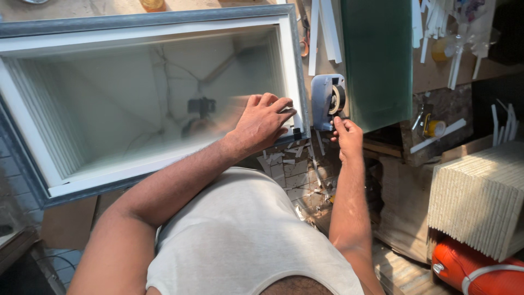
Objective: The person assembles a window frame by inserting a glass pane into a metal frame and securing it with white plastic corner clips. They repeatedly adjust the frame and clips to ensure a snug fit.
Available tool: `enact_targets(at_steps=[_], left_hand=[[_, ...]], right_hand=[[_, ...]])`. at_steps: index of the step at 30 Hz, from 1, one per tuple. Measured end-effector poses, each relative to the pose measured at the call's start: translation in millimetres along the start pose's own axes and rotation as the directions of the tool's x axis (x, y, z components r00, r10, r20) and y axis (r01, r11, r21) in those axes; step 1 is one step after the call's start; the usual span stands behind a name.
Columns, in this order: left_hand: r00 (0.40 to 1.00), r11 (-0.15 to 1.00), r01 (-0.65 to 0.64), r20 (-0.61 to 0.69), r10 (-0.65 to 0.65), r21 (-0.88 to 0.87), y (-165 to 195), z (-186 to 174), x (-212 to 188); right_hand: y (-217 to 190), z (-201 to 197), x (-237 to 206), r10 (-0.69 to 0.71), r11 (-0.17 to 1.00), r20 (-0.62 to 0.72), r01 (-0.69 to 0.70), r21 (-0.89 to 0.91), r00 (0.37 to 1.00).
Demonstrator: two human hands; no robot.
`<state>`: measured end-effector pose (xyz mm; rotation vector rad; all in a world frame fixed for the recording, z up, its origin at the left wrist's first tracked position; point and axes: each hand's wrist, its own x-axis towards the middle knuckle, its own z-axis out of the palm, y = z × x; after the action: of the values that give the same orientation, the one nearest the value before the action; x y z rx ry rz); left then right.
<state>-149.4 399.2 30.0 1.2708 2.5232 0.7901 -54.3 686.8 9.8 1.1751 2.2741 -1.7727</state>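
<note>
The left hand lies flat, fingers spread and gripping nothing, on the lower right corner of the grey-framed glass unit. The right hand pinches its fingertips at the grey tape dispenser just beside the frame, probably on the tape end, though this is not clearly visible. Risk: uneven pressure on the corner could shift the unit; a skewed pull could crease the tape.
</note>
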Motion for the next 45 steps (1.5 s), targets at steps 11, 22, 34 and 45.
enact_targets(at_steps=[11, 22, 34, 45], left_hand=[[1.000, 1.000, -0.007, -0.026, 0.007, 0.002, -2, -2, -3], [0.997, 0.977, 0.035, 0.071, -0.020, -0.212, -14, -8, 1], [0.992, 0.856, 0.130, 0.060, -0.115, -0.501, -18, -12, 10], [0.964, 0.747, 0.161, -0.059, -0.259, -0.645, 11, -30, 28]], right_hand=[[39, 16, -27, -0.195, 0.974, -0.167, 0.211, 0.085, 0.966], [42, 6, -28, -0.582, 0.736, -0.099, 0.470, -0.487, 0.807], [26, -25, -20, -0.368, 0.464, -0.078, 0.110, -0.879, 0.927], [-51, -37, -45, 0.048, 0.647, 0.078, 0.029, -0.762, 0.996]])
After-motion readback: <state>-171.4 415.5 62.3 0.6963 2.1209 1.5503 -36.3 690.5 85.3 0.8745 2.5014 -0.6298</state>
